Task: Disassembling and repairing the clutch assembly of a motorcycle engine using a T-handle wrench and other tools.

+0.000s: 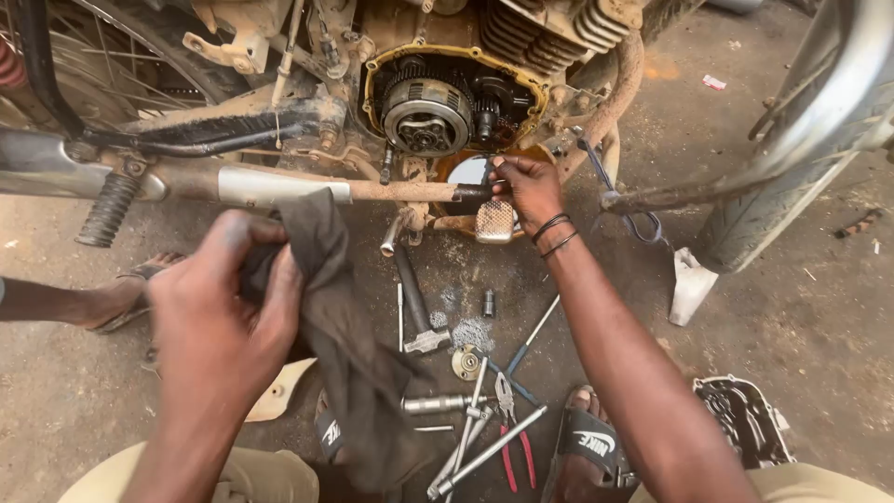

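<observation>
Clutching a dark rag (345,326), left hand (219,317) grips; right hand (526,186) pinches the engine (447,102) edge.

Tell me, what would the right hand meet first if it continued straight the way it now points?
Probably the open engine's round toothed metal clutch: the right hand points up-left toward it, though depth is unclear.

Right fingers (507,177) hemmed in: exhaust pipe (279,186) just left, brake pedal (494,221) just below, open clutch (428,114) above, frame tube (610,102) to right. Left fingers (265,247) wrapped in rag (345,317); pipe close above. Floor (792,307) below right fingers crowded: hammer (414,307), pliers (510,428), wrenches (484,452). Open floor right of right forearm, up to tyre (754,224) and engine cover (745,419).
</observation>
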